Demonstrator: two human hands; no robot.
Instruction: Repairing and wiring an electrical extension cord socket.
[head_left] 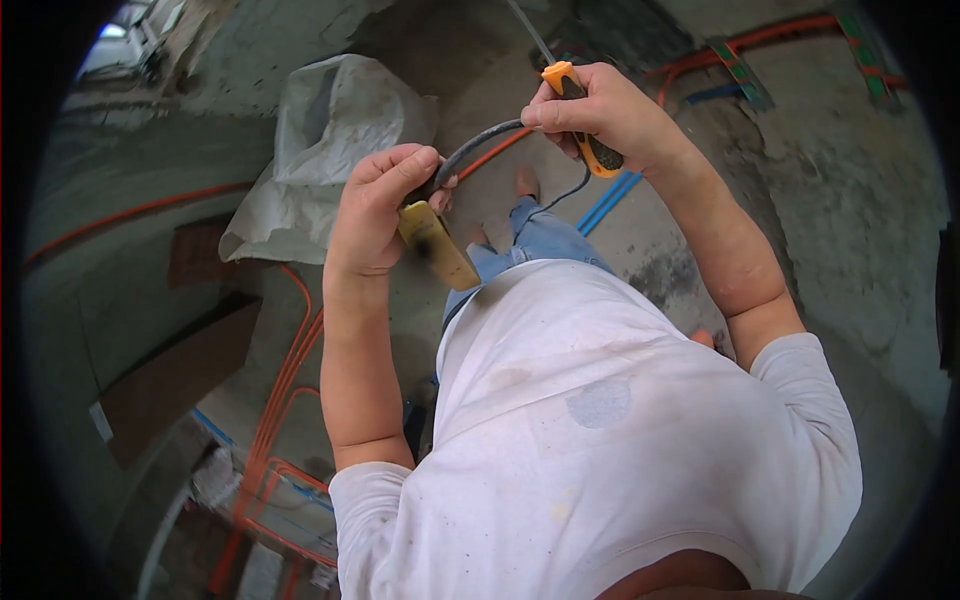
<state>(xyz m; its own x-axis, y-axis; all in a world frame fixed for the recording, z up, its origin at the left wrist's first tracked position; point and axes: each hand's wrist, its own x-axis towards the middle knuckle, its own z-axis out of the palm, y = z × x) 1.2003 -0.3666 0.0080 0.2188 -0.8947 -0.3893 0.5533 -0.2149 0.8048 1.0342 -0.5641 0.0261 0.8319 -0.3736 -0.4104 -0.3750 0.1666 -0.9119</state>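
My left hand (380,200) is closed around one end of a bent black cable (478,142). Below its fingers hangs a flat yellow piece (440,250) with a dark smudge; its kind is unclear, and the hand hides where it meets the cable. My right hand (600,115) grips a screwdriver (605,160) with an orange and black handle, its metal shaft pointing up and away. Between thumb and forefinger the same hand pinches the cable, which arcs between both hands. A thinner dark length of cable trails below the right hand towards my jeans.
A white plastic sack (340,130) stands beyond my left hand. Orange conduits (280,400) run along the floor at left, and more orange pipes (780,38) lie at upper right. Blue pipes (608,203) pass beside my legs. A brown board (185,375) lies at left.
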